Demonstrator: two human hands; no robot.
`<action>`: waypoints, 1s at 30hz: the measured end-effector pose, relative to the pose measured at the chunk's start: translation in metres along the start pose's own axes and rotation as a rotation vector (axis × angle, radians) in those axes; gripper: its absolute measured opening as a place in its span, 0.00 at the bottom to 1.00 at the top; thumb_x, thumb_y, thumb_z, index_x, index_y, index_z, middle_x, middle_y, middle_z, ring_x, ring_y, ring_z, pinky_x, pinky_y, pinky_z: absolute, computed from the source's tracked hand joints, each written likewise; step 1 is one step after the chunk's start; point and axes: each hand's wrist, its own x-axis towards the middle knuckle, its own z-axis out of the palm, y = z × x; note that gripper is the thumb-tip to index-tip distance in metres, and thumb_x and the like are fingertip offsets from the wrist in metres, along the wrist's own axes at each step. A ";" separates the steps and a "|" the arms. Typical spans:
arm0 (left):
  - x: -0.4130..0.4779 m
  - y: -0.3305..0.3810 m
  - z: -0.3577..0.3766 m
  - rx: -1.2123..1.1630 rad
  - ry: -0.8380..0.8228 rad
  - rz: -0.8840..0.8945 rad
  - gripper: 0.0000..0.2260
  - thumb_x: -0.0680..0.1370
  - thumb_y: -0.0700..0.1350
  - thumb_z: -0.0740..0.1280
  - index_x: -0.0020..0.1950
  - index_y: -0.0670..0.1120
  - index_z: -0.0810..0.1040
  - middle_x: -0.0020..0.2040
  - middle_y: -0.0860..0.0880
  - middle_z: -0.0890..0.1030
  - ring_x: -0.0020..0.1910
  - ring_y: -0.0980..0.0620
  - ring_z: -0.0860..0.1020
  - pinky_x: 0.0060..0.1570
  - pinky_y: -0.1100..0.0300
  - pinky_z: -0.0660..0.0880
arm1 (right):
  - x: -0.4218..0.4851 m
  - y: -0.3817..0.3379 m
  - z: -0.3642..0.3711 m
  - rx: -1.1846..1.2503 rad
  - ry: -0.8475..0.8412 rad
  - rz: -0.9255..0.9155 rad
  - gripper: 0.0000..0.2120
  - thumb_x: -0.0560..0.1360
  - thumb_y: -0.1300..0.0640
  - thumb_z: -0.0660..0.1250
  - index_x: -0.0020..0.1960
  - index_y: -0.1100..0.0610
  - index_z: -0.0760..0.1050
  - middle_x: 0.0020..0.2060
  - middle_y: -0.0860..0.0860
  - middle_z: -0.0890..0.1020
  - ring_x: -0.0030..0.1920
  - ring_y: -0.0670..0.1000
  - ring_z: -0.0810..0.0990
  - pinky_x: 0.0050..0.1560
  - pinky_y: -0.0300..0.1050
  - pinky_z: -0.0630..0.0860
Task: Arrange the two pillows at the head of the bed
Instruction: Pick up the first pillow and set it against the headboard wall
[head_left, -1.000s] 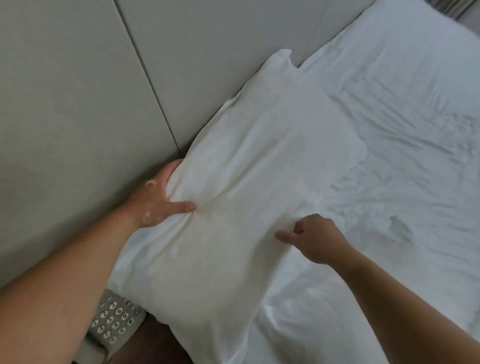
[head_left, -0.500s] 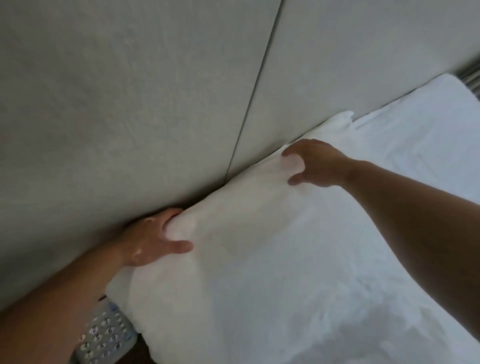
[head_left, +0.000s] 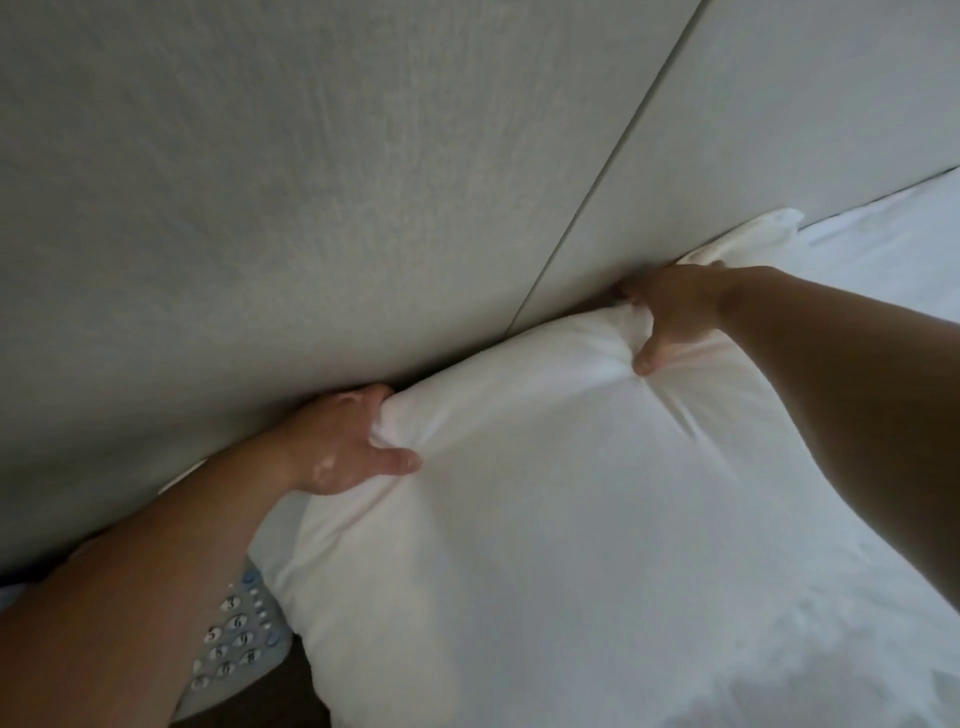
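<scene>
Headboard (head_left: 311, 208): grey padded panels with one seam, filling the upper view. Bed (head_left: 893, 228): white sheet visible right of the headboard's lower edge. Pillow (head_left: 545, 519): one white pillow lying on the bed, its long top edge pressed against the headboard base; a second pillow is not discernible. Left hand (head_left: 343, 447): closed on the pillow's top edge at the headboard, fingers bunching fabric, thumb on the front face. Right hand (head_left: 670, 312): closed on the same edge further right along the headboard, thumb pressed into the pillow. Phone (head_left: 234, 639): keypad partly visible below the headboard, beside the pillow's lower left corner.
</scene>
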 end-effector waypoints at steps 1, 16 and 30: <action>0.000 0.001 0.000 0.007 -0.005 -0.029 0.36 0.72 0.62 0.78 0.75 0.47 0.74 0.71 0.46 0.80 0.69 0.44 0.78 0.65 0.56 0.73 | 0.000 -0.001 0.002 -0.017 0.002 0.017 0.59 0.60 0.35 0.84 0.85 0.47 0.62 0.81 0.49 0.71 0.81 0.60 0.68 0.78 0.71 0.61; -0.085 0.065 -0.021 0.111 0.130 0.003 0.14 0.71 0.52 0.82 0.41 0.44 0.83 0.52 0.38 0.88 0.53 0.38 0.86 0.45 0.55 0.74 | -0.106 0.051 -0.002 0.022 0.318 0.025 0.23 0.69 0.40 0.80 0.62 0.45 0.84 0.54 0.47 0.86 0.65 0.55 0.78 0.57 0.52 0.64; -0.162 0.149 -0.068 0.330 0.566 0.105 0.19 0.77 0.54 0.76 0.58 0.41 0.84 0.55 0.37 0.86 0.54 0.37 0.83 0.48 0.54 0.69 | -0.194 0.096 -0.062 0.081 0.628 0.112 0.23 0.72 0.40 0.78 0.62 0.50 0.85 0.53 0.52 0.83 0.64 0.61 0.79 0.61 0.56 0.70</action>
